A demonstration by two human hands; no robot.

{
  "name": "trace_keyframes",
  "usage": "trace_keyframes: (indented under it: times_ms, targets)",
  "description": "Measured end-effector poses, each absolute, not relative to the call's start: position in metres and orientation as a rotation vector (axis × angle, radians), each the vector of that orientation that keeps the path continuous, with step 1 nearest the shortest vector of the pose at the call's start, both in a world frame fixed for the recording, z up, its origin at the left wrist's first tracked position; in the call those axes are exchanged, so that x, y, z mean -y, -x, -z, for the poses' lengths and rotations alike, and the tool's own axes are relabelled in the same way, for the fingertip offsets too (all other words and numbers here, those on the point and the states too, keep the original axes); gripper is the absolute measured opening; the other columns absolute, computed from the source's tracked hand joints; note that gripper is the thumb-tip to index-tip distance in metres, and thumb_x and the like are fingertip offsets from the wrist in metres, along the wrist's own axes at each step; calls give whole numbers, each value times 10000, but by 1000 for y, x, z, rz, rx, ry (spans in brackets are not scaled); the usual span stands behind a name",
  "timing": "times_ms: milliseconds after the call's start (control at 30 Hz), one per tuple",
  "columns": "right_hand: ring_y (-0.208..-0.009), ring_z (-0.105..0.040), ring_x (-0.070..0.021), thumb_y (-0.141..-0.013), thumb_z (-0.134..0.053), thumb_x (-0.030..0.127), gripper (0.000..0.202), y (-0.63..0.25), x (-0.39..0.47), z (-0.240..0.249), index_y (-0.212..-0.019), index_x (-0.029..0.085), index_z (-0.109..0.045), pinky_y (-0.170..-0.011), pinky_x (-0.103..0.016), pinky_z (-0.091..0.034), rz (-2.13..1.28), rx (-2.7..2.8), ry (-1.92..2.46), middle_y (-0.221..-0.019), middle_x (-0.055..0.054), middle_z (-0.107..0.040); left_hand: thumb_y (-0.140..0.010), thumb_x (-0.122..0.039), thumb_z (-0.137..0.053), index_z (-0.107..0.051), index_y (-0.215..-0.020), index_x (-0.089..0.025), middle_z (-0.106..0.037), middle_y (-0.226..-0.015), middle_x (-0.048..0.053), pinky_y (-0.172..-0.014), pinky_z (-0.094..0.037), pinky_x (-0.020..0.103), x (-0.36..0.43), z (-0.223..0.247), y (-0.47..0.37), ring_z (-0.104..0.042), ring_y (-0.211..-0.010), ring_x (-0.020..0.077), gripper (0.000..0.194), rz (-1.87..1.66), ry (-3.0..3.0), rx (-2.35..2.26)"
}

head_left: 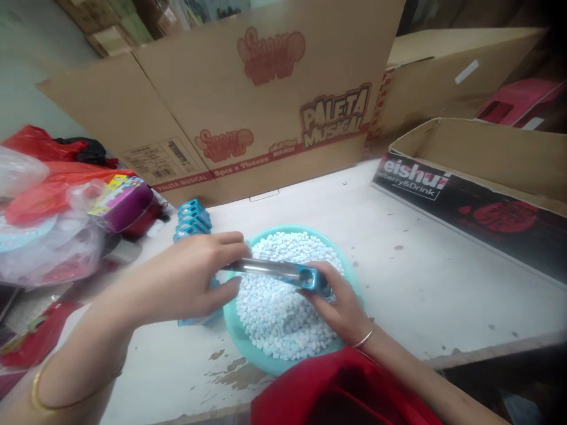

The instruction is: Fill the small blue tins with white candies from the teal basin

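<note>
My left hand is closed around the left end of a shiny metallic-looking tube, thumb below and fingers above. The tube's right end meets a small blue box with a round hole in its face; whether it goes inside I cannot tell. Thumb and fingers of my right hand grip that box. Both hands are over a turquoise bowl filled with small pale blue and white pellets. Beyond my left wrist, several similar blue boxes stand in a row, partly hidden by that hand.
A large printed cardboard box walls off the back of the white table. An open black-printed carton sits at the right. Plastic bags and a purple item crowd the left side. A pink stool is behind.
</note>
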State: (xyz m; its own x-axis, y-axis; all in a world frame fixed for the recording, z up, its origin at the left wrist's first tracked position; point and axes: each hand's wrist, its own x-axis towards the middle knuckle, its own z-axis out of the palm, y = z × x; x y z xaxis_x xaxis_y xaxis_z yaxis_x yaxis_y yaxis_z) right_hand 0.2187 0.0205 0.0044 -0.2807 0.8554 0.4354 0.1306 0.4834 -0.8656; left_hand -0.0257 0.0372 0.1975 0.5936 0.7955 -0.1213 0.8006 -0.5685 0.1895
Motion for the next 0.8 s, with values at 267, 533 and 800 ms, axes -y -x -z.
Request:
trace_keyframes:
  times_ms: [267, 533, 800]
  targets:
    - [-1146, -617, -237, -939, -619, 299, 320, -207, -19, 3, -1248, 270, -544, -998, -378, -523, -1012, 1676, 851, -1198, -58, -636, -849, -459, -698, -545, -1224, -199, -615, -1105, 76, -812, -492, 319, -39, -115, 15, -587, -975, 211, 481, -305, -2331, -1153]
    - [-1382, -455, -277, -964, -554, 364, 531, -212, -26, -4, -1464, 279, -393, -1093, -440, -487, -743, 1829, 1095, -1475, -70, -491, -876, -327, -651, -595, -1024, -185, -614, -979, 37, -778, -459, 277, -123, -99, 74, -579, -868, 175, 212, -314, -2399, -1526]
    - [-1185, -624, -296, -928, -559, 422, 365, -263, -26, 24, -1268, 299, -605, -873, -394, -615, -525, 1782, 1259, -1331, -70, -618, -921, -334, -615, -608, -1081, -138, -615, -1102, 80, -918, -491, 435, -227, -74, 186, -591, -1015, 226, 254, -205, -2177, -2160]
